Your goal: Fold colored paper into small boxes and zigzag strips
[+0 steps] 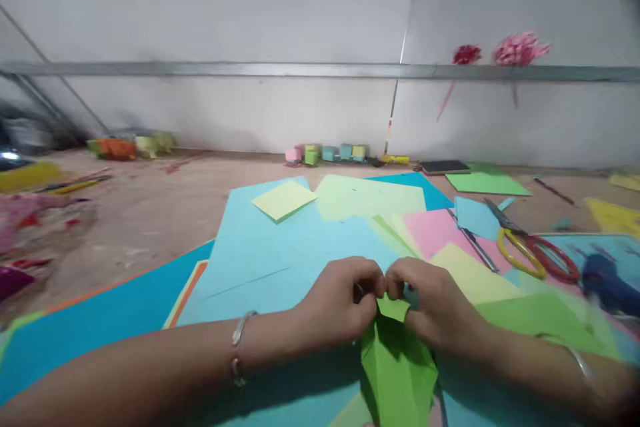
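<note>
At lower centre, left hand (345, 300): fingers curled, thumb and forefinger pinching the upper end of the green paper (403, 380); a bracelet (239, 332) circles the wrist.
Right hand (437, 303): set opposite, likewise curled, thumb and fingertips pinching the same end from the other side, close beside the left fingertips.
Green paper: at the bottom centre of the frame, creased lengthwise into facets, with a small flap between the hands; its lower end is cut off by the frame edge.
Handling of the green paper: probably very light and fairly crisp, firm along its creases but easily dented across the flat facets; hard pulling could tear it. The folded edges look the best place to grip, with a light pinch.
Sheet beneath: a light blue sheet (260, 260), spread across the centre, marked by a thin dark line left of the hands.
Right of the hands: a pink sheet (430, 230) among overlapping papers, a pen (481, 250) and scissors (523, 243) with one yellow and one red handle.
Beyond the hands: a pale yellow square (285, 200) lying on the light blue sheet.
Far table edge: small coloured blocks (329, 153) in a row.
Upper right: pink flowers (521, 50) against the wall (300, 13).
</note>
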### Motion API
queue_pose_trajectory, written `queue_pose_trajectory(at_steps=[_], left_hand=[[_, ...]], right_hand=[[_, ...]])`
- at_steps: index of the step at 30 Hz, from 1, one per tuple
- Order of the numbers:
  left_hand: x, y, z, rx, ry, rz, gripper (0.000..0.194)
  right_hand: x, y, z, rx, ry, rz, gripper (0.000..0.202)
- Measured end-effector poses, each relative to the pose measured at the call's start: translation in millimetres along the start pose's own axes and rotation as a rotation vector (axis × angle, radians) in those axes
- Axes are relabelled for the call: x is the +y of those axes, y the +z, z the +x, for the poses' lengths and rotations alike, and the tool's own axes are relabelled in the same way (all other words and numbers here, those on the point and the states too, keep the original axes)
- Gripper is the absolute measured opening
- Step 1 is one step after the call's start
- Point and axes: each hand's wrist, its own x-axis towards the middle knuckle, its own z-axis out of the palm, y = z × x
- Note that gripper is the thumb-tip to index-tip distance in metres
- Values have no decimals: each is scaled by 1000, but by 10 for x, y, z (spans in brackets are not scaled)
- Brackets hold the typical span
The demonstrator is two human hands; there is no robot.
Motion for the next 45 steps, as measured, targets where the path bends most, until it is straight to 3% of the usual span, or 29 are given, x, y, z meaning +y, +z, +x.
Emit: queue_pose_trajectory(at_steps=[4,8,12,15,18,21,25,28,32,37,39,41,43,45], left_hand=[[26,-16,-10,-35,-87,-35,11],[19,2,-15,-38,-42,-19,12],[7,14,-12,4,-33,8,12],[5,10,-16,22,-15,17,12],[2,4,-32,51,38,72,16],[-8,7,-59,83,117,181,19],[-12,27,-114,121,298,335,19],[8,31,-153,133,426,418,18],[27,23,-173,114,446,520,13],[37,69,-205,212,510,574,11],[78,71,-227,220,541,504,12],[129,45,-227,187,482,320,13],[150,7,-187,175,305,33,26],[116,-14,-113,160,45,-327,30]], right_hand=[[39,26,-40,-8,-12,-49,33],[24,20,-39,-57,-45,-121,28],[-68,-91,-45,-179,-38,-124,26],[-151,-224,-42,-257,-17,7,26],[-165,-291,-21,-185,12,18,16],[-98,-248,-9,-136,-15,-132,5],[-24,-139,-48,-110,-100,-307,18],[-57,-102,-110,33,-237,-430,28],[-173,-100,-158,224,-407,-572,37],[-239,-93,-120,236,-461,-624,38],[-223,-89,-108,213,-441,-596,38],[-191,-91,-109,198,-414,-562,36],[-153,-95,-112,190,-380,-533,34],[-115,-96,-107,185,-350,-492,32]])
